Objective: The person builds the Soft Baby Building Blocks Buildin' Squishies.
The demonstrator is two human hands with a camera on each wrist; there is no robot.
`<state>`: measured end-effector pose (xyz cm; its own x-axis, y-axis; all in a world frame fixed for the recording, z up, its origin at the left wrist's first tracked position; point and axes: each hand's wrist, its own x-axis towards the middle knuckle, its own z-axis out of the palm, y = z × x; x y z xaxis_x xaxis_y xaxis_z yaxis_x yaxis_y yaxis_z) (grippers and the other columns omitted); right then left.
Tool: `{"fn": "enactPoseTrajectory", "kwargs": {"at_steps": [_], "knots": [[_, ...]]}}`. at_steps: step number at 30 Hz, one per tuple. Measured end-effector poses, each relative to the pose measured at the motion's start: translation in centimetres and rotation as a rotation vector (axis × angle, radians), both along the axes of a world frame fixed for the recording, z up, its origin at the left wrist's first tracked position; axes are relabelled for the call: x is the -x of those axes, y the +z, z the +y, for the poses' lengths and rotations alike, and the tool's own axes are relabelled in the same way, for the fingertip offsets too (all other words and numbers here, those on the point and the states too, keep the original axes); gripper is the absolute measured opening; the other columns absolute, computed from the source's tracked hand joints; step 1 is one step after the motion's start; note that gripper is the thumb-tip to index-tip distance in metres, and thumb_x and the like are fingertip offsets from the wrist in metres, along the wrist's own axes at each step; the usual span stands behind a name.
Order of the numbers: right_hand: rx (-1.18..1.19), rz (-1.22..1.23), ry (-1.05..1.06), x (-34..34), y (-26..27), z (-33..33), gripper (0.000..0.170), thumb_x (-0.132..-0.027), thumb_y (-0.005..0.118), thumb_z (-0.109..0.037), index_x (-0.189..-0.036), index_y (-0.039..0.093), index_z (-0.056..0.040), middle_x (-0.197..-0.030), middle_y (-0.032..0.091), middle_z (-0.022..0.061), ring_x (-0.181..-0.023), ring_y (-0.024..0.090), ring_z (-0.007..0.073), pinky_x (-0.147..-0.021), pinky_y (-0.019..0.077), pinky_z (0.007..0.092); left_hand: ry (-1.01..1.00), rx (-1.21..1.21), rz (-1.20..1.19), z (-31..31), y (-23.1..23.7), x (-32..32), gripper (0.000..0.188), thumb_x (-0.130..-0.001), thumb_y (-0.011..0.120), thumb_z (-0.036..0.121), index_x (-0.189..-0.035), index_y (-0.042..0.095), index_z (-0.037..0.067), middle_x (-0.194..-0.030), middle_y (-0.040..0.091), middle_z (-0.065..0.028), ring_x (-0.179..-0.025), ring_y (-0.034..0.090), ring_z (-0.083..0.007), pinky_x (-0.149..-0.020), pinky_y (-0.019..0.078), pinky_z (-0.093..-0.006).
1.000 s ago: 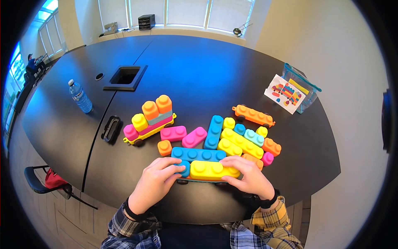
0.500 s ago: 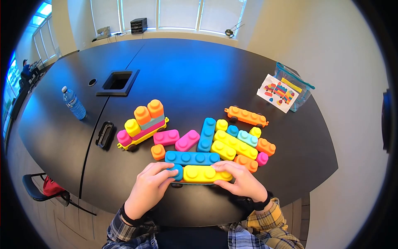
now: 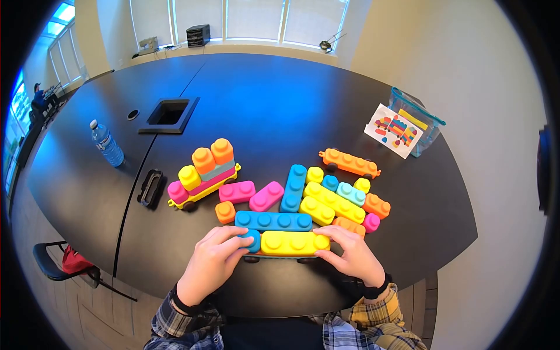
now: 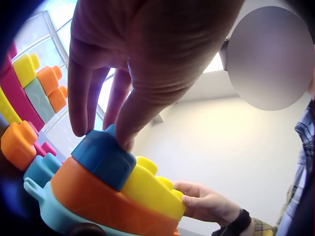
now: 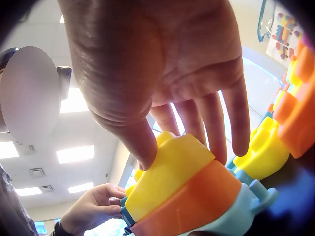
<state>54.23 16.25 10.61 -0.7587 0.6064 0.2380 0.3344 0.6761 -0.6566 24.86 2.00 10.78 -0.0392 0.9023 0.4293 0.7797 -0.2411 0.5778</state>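
Note:
My left hand [image 3: 210, 262] pinches a small one-stud blue block [image 4: 103, 158] between thumb and fingers. That block sits on an orange block [image 4: 98, 189], which lies on a light blue wheeled base [image 4: 61, 211]. Beside the blue block, a long yellow block [image 3: 286, 248] covers the rest of the orange one. My right hand [image 3: 357, 259] holds the yellow block's right end, thumb on the near side and fingers on the far side. Just behind this car lies a four-stud blue block [image 3: 273, 221].
Loose yellow, orange, pink and blue blocks spread behind and to the right. A stacked yellow car [image 3: 204, 185] stands left, an orange wheeled base [image 3: 350, 164] at back right. A clear bag [image 3: 429, 125] with a picture card [image 3: 394, 131] and a water bottle [image 3: 107, 144] stand farther out.
My right fingers have slid along the yellow block toward its right end, uncovering more of its top. My left hand keeps its pinch on the small blue block. The head view has shifted slightly.

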Motion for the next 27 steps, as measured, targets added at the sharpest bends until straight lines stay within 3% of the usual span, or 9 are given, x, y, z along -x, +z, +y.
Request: {"fn": "enactPoseTrajectory", "kwargs": {"at_steps": [10, 13, 17, 18, 21, 27], "knots": [[0.077, 0.020, -0.025, 0.3, -0.1, -0.3, 0.043, -0.093, 0.081, -0.021, -0.130, 0.067, -0.0045, -0.119, 0.073, 0.0169, -0.106, 0.071, 0.0364, -0.092, 0.0566, 0.0408, -0.169, 0.058, -0.051, 1.7, 1.1, 3.9, 0.025, -0.086, 0.081, 0.004, -0.110, 0.075, 0.003, -0.114, 0.074, -0.0116, -0.099, 0.072, -0.0337, -0.089, 0.0592, -0.0395], [0.074, 0.012, -0.029, 0.3, -0.1, -0.3, 0.043, -0.093, 0.080, -0.022, -0.130, 0.067, -0.0043, -0.118, 0.073, 0.0170, -0.105, 0.071, 0.0365, -0.092, 0.0566, 0.0406, -0.047, 0.137, -0.110, 4.1, 1.3, 5.4, 0.025, -0.091, 0.075, 0.001, -0.115, 0.070, 0.000, -0.108, 0.072, -0.0149, -0.095, 0.073, -0.0306, -0.082, 0.0597, -0.0372], [0.094, 0.012, -0.030, 0.3, -0.1, -0.3, 0.043, -0.093, 0.080, -0.022, -0.131, 0.067, -0.0044, -0.118, 0.073, 0.0169, -0.103, 0.071, 0.0358, -0.091, 0.0566, 0.0404, 0.014, 0.042, 0.185, 7.7, -1.5, 7.5, 0.033, -0.087, 0.078, 0.006, -0.118, 0.068, -0.001, -0.110, 0.070, -0.0184, -0.097, 0.071, -0.0369, -0.087, 0.0588, -0.0417], [0.104, 0.013, -0.031, 0.3, -0.1, -0.3, 0.044, -0.093, 0.080, -0.022, -0.131, 0.067, -0.0045, -0.118, 0.073, 0.0168, -0.103, 0.071, 0.0356, -0.091, 0.0566, 0.0404, 0.025, 0.064, 0.213, 8.5, -2.3, 7.8, 0.033, -0.088, 0.078, 0.011, -0.116, 0.068, -0.002, -0.110, 0.069, -0.0187, -0.099, 0.070, -0.0409, -0.085, 0.0585, -0.0476], [0.095, 0.019, -0.037, 0.2, -0.3, -0.4, 0.044, -0.094, 0.080, -0.022, -0.132, 0.067, -0.0048, -0.118, 0.073, 0.0168, -0.102, 0.071, 0.0353, -0.090, 0.0566, 0.0402, 0.082, 0.199, 0.313, 9.6, -3.5, 7.5, 0.029, -0.088, 0.078, 0.011, -0.111, 0.067, -0.002, -0.106, 0.068, -0.0198, -0.098, 0.070, -0.0418, -0.084, 0.0589, -0.0487], [0.093, 0.016, -0.044, 0.3, -0.3, -0.4, 0.044, -0.093, 0.080, -0.022, -0.132, 0.067, -0.0051, -0.118, 0.073, 0.0162, -0.100, 0.071, 0.0345, -0.089, 0.0567, 0.0397, 0.104, 0.185, 0.322, 10.6, -4.2, 7.9, 0.022, -0.088, 0.074, 0.006, -0.108, 0.070, 0.000, -0.103, 0.069, -0.0184, -0.095, 0.070, -0.0417, -0.084, 0.0583, -0.0491]]}}
